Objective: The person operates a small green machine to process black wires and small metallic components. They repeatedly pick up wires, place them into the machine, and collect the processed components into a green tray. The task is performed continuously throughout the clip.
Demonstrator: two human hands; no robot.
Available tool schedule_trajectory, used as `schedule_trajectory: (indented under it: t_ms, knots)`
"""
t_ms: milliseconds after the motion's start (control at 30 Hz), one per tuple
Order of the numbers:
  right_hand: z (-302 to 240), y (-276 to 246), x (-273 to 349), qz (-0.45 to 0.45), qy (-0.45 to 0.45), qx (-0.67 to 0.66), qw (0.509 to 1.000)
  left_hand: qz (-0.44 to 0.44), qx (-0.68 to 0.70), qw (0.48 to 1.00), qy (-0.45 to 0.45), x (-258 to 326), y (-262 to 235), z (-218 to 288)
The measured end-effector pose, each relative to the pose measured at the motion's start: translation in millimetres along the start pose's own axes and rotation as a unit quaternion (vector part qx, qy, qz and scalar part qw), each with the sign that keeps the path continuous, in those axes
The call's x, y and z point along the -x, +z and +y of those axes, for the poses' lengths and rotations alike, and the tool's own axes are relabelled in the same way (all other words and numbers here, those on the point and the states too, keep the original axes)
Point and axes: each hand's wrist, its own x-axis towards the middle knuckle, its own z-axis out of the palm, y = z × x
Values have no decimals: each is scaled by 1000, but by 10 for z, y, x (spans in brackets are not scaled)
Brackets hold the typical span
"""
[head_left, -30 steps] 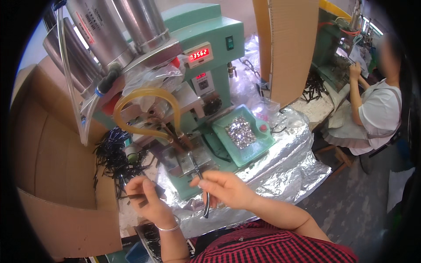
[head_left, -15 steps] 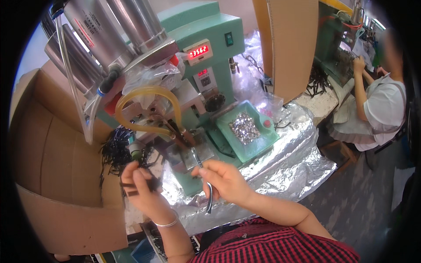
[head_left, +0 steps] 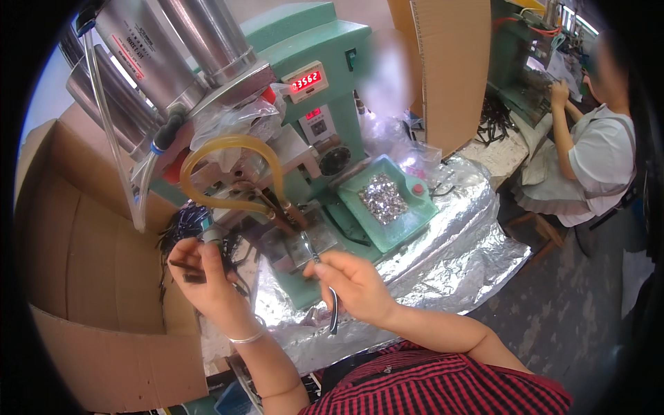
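My right hand point(head_left: 356, 285) is closed in a pinch round a slim glossy piece point(head_left: 335, 318), which has a bent dark tail below my fingers. Its silvery upper end reaches the metal work plate point(head_left: 294, 250) of the green press, just under two copper-coloured electrodes point(head_left: 290, 220). Left of the press, my left hand point(head_left: 214, 280) is raised, its fingers closed on short dark strips point(head_left: 188, 271). Beside the left hand stands a small green-and-grey knob point(head_left: 211, 234). Behind it lies a heap of thin black strips point(head_left: 181, 228).
A green tray point(head_left: 418, 211) of small shiny metal pieces sits right of the work plate, on crinkled foil point(head_left: 477, 207). An open cardboard box point(head_left: 104, 346) stands at the left. A yellowish hose point(head_left: 277, 162) loops above the plate. Another person point(head_left: 598, 152) sits working at the far right.
My left hand has moved left and slightly up with the dark strips, away from the work plate. My right hand stays nearly in place with the glossy piece.
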Motion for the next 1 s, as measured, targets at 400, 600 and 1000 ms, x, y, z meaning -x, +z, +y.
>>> schedule_trajectory:
  t_ms: [400,600,1000]
  knots:
    - [78,-23,-59,12,-79,108,991,83,-66,985,134,205,-221,4]
    - [316,-92,-164,9,-75,-18,997,21,10,992,123,291,-54,33]
    - [353,-245,-222,-15,-96,61,993,20,-33,992,122,387,-247,-2]
